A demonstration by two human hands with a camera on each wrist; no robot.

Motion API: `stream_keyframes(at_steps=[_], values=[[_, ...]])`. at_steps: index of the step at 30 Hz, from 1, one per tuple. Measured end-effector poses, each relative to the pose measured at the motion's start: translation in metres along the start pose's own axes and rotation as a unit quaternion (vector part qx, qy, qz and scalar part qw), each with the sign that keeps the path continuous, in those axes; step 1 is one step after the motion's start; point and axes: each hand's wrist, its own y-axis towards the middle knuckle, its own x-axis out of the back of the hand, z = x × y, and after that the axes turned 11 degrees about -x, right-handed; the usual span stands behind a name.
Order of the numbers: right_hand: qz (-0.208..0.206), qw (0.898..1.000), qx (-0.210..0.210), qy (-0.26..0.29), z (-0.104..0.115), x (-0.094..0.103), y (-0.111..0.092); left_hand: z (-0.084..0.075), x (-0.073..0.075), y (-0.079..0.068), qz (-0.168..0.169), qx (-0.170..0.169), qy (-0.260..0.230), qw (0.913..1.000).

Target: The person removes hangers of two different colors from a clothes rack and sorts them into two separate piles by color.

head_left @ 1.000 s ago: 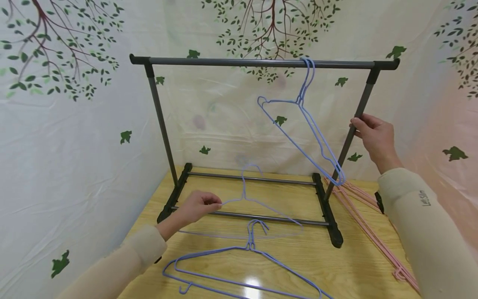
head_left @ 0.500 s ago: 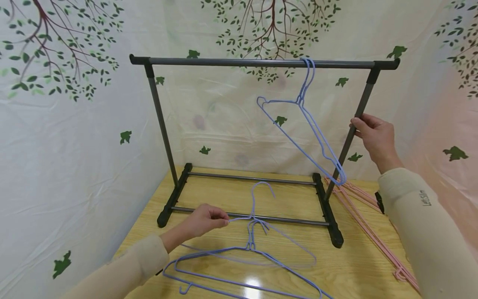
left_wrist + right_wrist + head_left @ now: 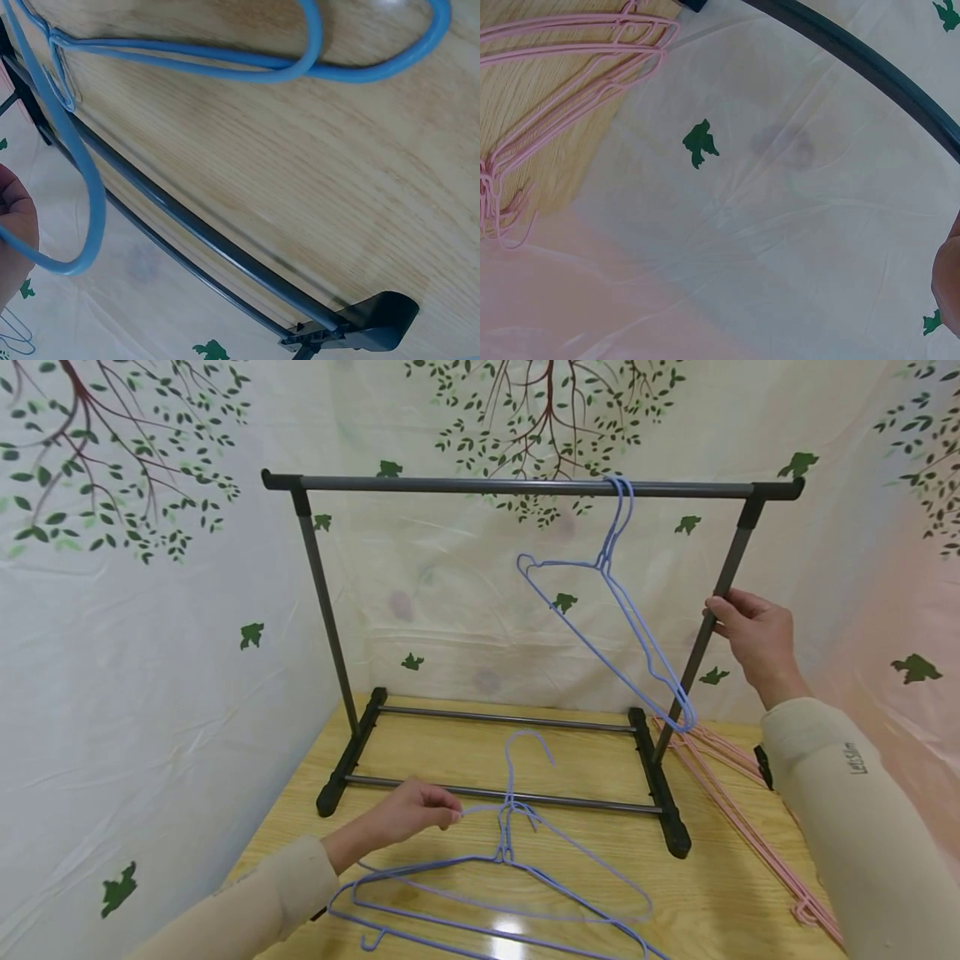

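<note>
My left hand (image 3: 408, 817) pinches one shoulder of a blue clothes hanger (image 3: 583, 852), its hook pointing up. This hanger is over several blue hangers (image 3: 420, 865) lying on the wooden table; whether it touches them I cannot tell. In the left wrist view the held hanger (image 3: 96, 202) curves past the thumb side of the hand. My right hand (image 3: 761, 639) grips the right upright (image 3: 696, 652) of a black garment rack, its fingertips partly behind the post. From the rack's top bar (image 3: 450, 485) hang blue hangers (image 3: 577, 622), right of the middle.
Pink hangers (image 3: 738, 827) lie in a pile on the table at the right, beside the rack's foot (image 3: 675, 835). The rack's lower bars (image 3: 540, 798) cross the table behind the blue hangers. A leaf-patterned cloth (image 3: 450, 610) stands behind and at the sides.
My left hand has come down and nearer with the held hanger, from inside the rack's base to over the blue hangers on the table. The right hand stays on the upright.
</note>
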Motion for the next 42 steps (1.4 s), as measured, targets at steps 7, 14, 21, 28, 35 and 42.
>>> stream_keyframes(at_steps=[7,14,21,28,35,42], values=[[0.0,1.0,0.003,0.003,0.0,0.0,-0.001,0.007,-0.009,-0.003,0.017,0.004,-0.013,0.9998],[0.001,1.0,0.003,0.008,0.0,0.0,-0.002,0.018,-0.017,-0.002,0.014,0.017,0.005,0.9998],[-0.003,1.0,0.003,0.0,0.0,0.001,-0.002,0.028,-0.021,0.0,0.015,0.004,0.087,0.9961],[-0.003,1.0,-0.003,0.001,0.0,0.001,-0.002,0.039,-0.024,0.005,0.033,-0.031,0.189,0.9809],[0.003,1.0,0.002,0.024,-0.001,0.0,-0.001,0.042,-0.027,0.009,0.07,-0.029,0.242,0.9674],[-0.001,1.0,0.003,0.022,0.0,-0.001,-0.002,0.037,-0.029,0.009,0.096,-0.027,0.273,0.9567]])
